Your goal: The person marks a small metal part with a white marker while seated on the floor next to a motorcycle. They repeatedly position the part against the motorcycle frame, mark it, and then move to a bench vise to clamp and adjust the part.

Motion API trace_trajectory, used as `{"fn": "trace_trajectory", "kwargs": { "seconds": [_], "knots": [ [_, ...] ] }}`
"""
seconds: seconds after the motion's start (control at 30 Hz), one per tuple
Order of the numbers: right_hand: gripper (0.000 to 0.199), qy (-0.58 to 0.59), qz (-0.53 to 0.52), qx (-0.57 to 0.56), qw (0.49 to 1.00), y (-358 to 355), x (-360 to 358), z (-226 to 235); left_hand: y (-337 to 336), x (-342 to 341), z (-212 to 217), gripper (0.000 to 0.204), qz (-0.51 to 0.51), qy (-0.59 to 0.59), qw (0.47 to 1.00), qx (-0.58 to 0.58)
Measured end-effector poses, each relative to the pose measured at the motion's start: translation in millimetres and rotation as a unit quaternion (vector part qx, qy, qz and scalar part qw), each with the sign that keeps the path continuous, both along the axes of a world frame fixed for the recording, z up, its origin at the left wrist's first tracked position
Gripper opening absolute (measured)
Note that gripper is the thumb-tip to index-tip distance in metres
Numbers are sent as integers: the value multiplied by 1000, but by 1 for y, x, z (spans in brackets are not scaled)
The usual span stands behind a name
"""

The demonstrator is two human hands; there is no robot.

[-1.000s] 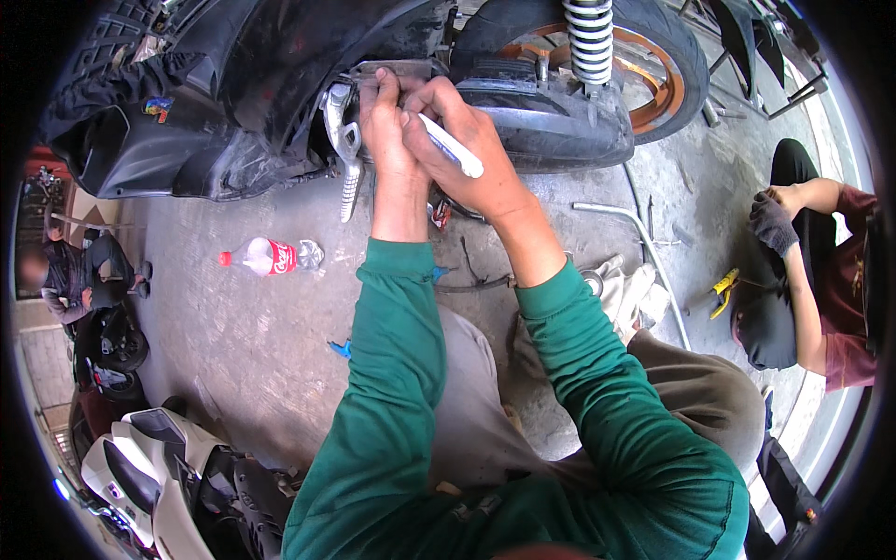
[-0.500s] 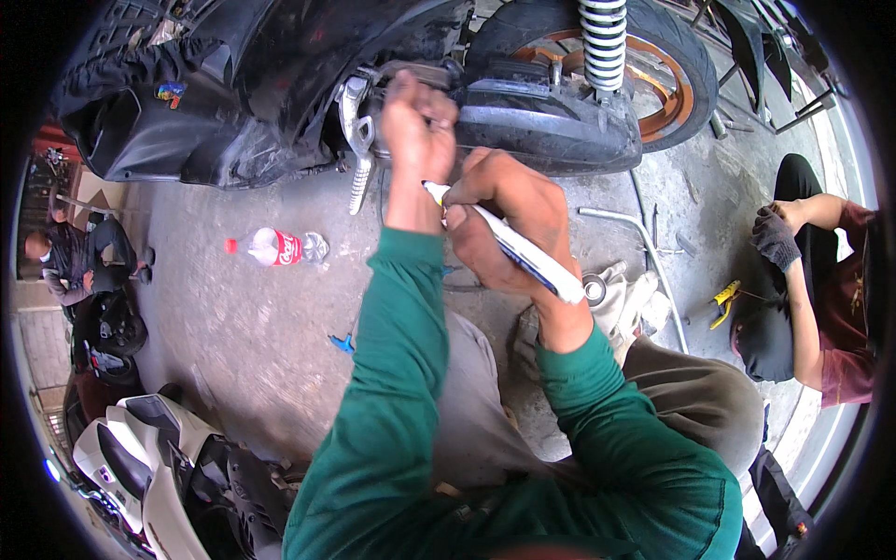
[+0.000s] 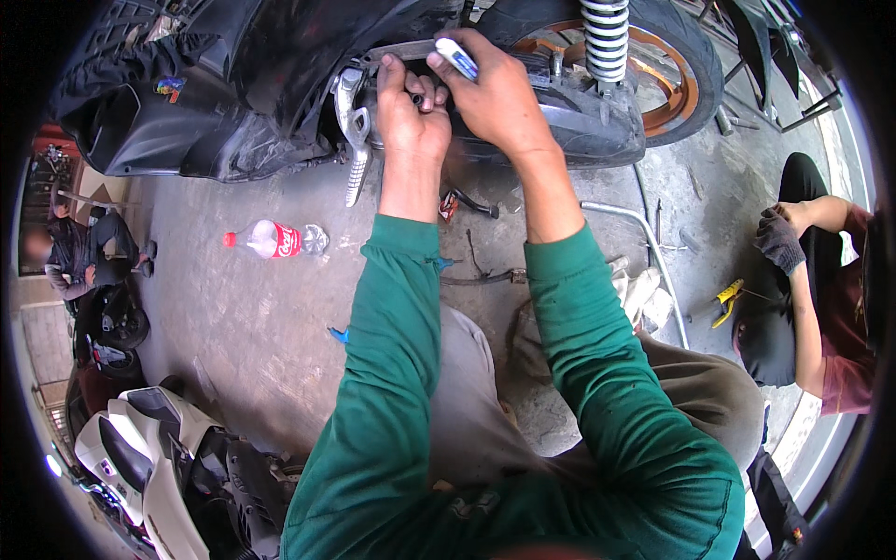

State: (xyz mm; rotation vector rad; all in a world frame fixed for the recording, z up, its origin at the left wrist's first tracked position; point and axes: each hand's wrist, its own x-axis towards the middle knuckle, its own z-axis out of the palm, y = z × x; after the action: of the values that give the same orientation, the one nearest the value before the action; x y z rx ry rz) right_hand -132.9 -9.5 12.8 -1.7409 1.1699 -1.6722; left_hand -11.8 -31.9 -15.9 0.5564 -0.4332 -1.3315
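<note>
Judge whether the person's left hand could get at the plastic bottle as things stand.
Probably yes: the plastic bottle lies uncovered on the floor. The left hand is at the black motorbike, though, and would likely need to go around the silver footrest.

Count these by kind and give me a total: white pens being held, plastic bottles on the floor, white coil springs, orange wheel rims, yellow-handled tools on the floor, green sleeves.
White pen: 1
Plastic bottle: 1
White coil spring: 1
Orange wheel rim: 1
Yellow-handled tool: 1
Green sleeves: 2
Total: 7
</note>
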Motion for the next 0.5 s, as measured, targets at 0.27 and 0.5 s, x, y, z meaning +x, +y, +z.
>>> {"fn": "trace_trajectory", "kwargs": {
  "seconds": [0.27, 0.5],
  "knots": [
    [28, 42, -42, 21, 998, -20, 8, -11, 10, 0, 6, 20, 20, -66, 998, 3],
    [19, -3, -23, -145, 989, 44, -9, -14, 69, -22, 36, 38, 75, -394, 916, -32]
  ]
}}
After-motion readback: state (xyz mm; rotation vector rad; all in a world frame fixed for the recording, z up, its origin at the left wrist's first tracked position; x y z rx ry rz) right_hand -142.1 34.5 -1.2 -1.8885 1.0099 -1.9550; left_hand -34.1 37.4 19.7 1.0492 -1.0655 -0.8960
